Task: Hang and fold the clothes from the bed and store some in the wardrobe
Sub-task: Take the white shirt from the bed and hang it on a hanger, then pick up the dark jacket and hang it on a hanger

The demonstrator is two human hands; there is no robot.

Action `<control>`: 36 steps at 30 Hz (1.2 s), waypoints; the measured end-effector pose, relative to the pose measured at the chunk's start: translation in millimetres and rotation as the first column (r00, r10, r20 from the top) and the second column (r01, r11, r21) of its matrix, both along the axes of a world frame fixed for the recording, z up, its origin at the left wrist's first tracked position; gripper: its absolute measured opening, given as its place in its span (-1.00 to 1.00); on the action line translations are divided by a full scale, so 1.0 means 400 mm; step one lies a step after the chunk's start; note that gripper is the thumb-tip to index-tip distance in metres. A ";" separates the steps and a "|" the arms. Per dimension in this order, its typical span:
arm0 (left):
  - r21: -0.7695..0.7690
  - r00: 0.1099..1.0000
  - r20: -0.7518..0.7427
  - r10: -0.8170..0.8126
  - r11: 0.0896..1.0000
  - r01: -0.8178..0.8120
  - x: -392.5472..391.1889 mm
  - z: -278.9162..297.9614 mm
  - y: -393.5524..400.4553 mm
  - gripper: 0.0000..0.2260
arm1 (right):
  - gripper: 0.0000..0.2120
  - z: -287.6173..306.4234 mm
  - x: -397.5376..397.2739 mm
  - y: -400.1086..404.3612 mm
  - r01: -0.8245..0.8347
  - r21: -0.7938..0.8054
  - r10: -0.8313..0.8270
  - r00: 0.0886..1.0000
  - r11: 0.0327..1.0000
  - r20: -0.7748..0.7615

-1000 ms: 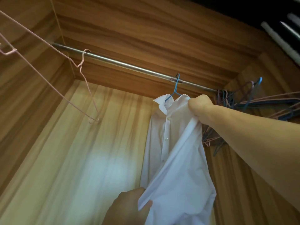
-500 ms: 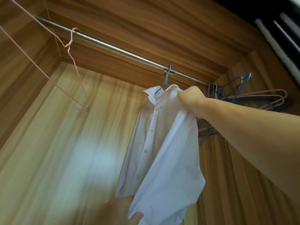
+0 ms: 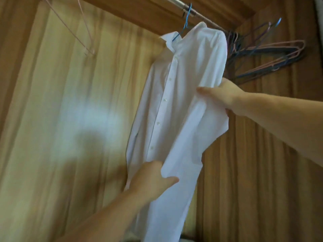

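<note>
The shirt [image 3: 178,105] hangs on a blue hanger [image 3: 185,21] hooked over the rail [image 3: 176,1] near the wardrobe's right end, buttoned front facing out. The right hand [image 3: 225,96] pinches the sleeve at the shirt's right edge, thumb on the front. The left hand [image 3: 153,179] grips a fold of the lower front panel, thumb laid across the cloth.

Judgement: the step in hand is dressing the hung shirt. To do it well, draw the sleeve and panel downward evenly, avoid a sideways pull that would tilt the hanger, and let go only once the shoulders sit square.

Spare hangers [image 3: 265,55] bunch just right of the shirt; a pink hanger [image 3: 83,30] hangs well apart at upper left.

Not verifiable: the hem is cut off at the bottom edge; the hanger's arms are hidden inside the shirt; the fingers behind the cloth are unseen; the frame is blurred.
</note>
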State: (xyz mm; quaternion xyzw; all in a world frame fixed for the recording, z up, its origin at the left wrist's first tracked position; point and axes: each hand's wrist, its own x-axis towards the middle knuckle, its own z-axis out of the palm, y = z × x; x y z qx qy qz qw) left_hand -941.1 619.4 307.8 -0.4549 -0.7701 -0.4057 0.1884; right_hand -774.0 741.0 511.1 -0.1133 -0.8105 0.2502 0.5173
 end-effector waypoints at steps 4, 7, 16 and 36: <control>0.024 0.975 0.103 -0.197 0.980 0.196 0.055 -0.083 0.013 -0.68 | -0.48 -0.184 0.032 -0.001 0.009 -0.054 0.002 0.978 0.999 0.209; -0.041 0.946 0.168 -0.276 0.957 0.286 0.110 -0.119 0.010 -0.67 | -0.26 -0.320 0.081 -0.002 0.158 -0.145 -0.092 0.919 0.977 0.383; -0.037 0.949 0.120 -0.292 0.954 0.299 0.339 -0.161 -0.107 -0.46 | -0.25 -0.567 0.384 -0.131 0.327 0.375 -0.497 0.519 0.867 0.696; -0.490 0.842 -0.182 -0.508 0.789 0.370 0.728 -0.372 -0.351 -0.52 | -0.39 -0.856 0.941 -0.492 0.600 0.345 -0.620 0.338 0.721 0.709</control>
